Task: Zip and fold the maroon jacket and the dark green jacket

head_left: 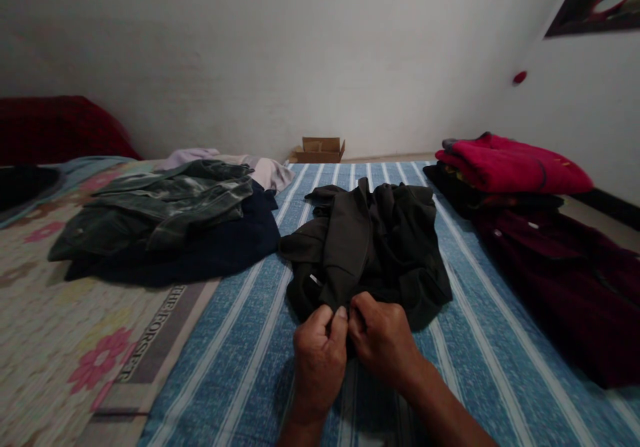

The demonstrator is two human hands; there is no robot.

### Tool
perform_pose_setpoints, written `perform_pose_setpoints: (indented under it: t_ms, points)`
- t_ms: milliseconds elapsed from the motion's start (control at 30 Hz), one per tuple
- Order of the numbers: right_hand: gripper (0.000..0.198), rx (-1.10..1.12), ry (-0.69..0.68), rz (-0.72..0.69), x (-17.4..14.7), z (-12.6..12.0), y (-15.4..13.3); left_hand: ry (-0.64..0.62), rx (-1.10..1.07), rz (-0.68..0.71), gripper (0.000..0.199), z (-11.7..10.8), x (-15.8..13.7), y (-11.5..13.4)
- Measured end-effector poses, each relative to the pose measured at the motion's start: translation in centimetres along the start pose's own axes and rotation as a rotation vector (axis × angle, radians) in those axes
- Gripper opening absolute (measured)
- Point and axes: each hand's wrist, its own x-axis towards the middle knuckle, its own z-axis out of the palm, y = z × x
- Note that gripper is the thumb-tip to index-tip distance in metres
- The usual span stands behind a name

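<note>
A dark grey-black garment with a collar-like flap lies bunched on the blue striped bedsheet. At its near edge my left hand pinches the cloth between thumb and curled fingers. Right beside it, my right hand is closed on the same edge, knuckles up. The two hands almost touch. A small white tag or mark shows on the garment's left part. Its exact kind is hard to make out in its crumpled state.
To the left, a pile of grey-green clothing lies over navy cloth on a flowered blanket. At right, a folded pink-red garment tops dark clothes, with a maroon garment nearer. A cardboard box stands by the wall.
</note>
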Motion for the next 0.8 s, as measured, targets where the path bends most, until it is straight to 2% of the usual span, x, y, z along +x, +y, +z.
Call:
perform_pose_setpoints:
  t_ms: [167,333,800]
  points:
    - [0.018,0.042,-0.016,0.055,0.10,-0.42,0.02,-0.017,-0.042,-0.055,0.032,0.22,-0.22,0.03]
    - [0.017,0.083,-0.036,0.030,-0.04,-0.85,0.20,-0.064,-0.131,-0.116,0.030,0.41,-0.35,0.00]
    - [0.018,0.042,0.025,-0.022,-0.70,-0.54,0.39,-0.087,-0.091,-0.007,0.031,0.36,-0.27,-0.08]
